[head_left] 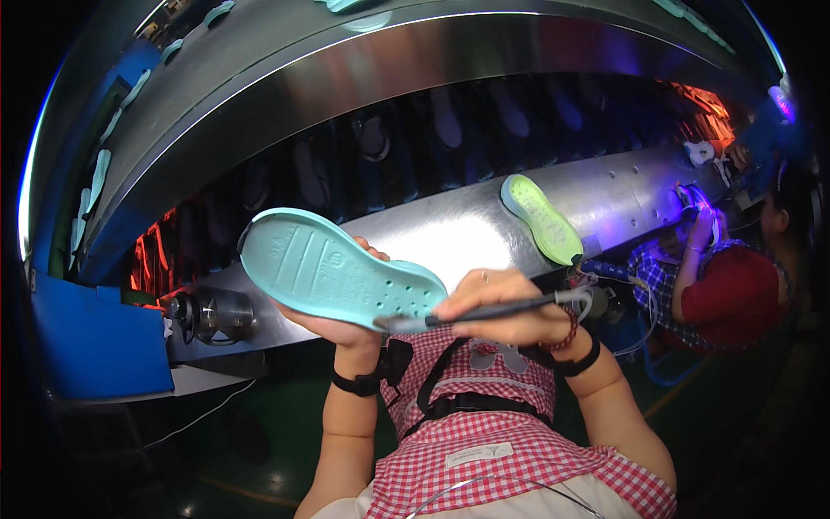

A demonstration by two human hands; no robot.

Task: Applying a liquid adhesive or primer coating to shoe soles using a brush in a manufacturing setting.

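Observation:
A turquoise shoe sole rests tilted across my left hand, whose fingers wrap its underside and far edge. Raised ribs, small round holes and moulded marks show on its upturned face. My right hand grips a dark-handled brush with a thin tube at its back end. The brush tip meets the sole's near edge, by the narrower end with the holes. Beyond my right hand, a second sole, yellow-green inside with a turquoise rim, lies on the metal ledge.
Dark slots holding several soles run behind the ledge, beneath a curved conveyor carrying turquoise soles. At left stand a clear lidded container and a blue machine housing. On the right, a co-worker in a red garment works under violet light.

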